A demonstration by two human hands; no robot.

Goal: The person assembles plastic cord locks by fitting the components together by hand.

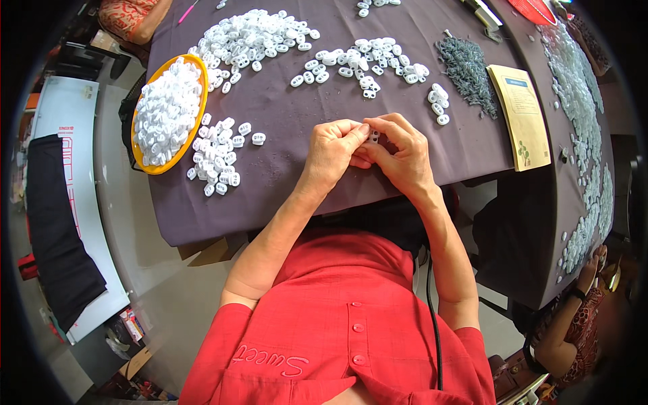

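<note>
1 small white piece point(374, 137), 2 dark holes showing, sits partly hidden in the right grip point(405, 152).

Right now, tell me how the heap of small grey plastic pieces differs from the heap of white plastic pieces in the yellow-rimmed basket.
The grey heap lies loose on the dark cloth; the white heap fills the basket. Grey pieces look slender; white pieces look broader and rounded. Both hold many small pieces.

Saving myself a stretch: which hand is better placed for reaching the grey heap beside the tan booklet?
Probably your right hand: it's nearer the grey heap; your left hand is farther across. Both meet around a small white piece.
</note>
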